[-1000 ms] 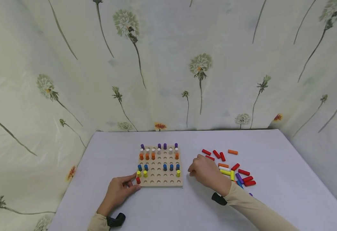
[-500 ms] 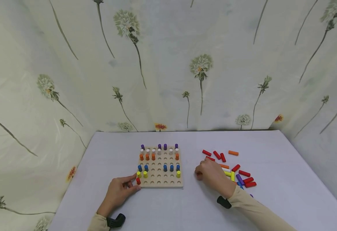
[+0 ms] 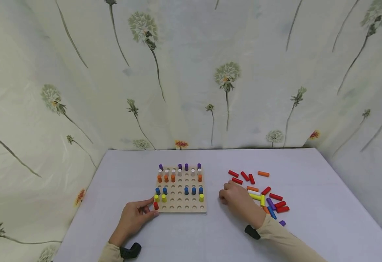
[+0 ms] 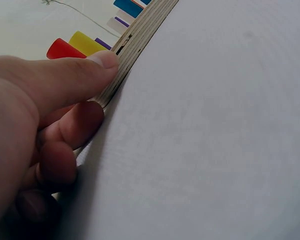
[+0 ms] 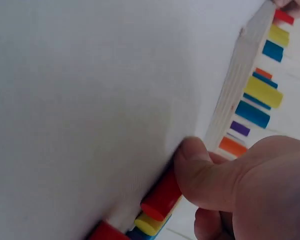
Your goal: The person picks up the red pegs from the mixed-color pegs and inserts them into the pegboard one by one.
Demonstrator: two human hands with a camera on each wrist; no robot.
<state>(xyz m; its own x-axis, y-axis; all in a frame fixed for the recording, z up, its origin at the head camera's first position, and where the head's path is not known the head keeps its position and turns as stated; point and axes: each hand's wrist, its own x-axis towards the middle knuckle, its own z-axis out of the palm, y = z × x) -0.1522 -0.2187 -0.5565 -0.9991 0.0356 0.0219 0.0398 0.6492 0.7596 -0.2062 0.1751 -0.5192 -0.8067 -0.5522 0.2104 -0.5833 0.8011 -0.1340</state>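
Fingers (image 3: 224,194) of R hand (image 3: 239,201) were curled in tight, pinching red peg (image 5: 162,198) nr loose pegs (image 3: 262,200); L hand (image 3: 134,217) gripped front L corner of pegboard (image 3: 183,202), thumb (image 4: 72,80) agst edge.

Left sleeve (image 3: 110,252), right sleeve (image 3: 284,237): plain light beige, long, creased, reaching to wrists. Left wrist camera (image 3: 130,251): black, bent shape, rounded edges. Right wrist camera (image 3: 252,232): black, oblong. Left hand (image 3: 133,219), right hand (image 3: 240,201): bare.
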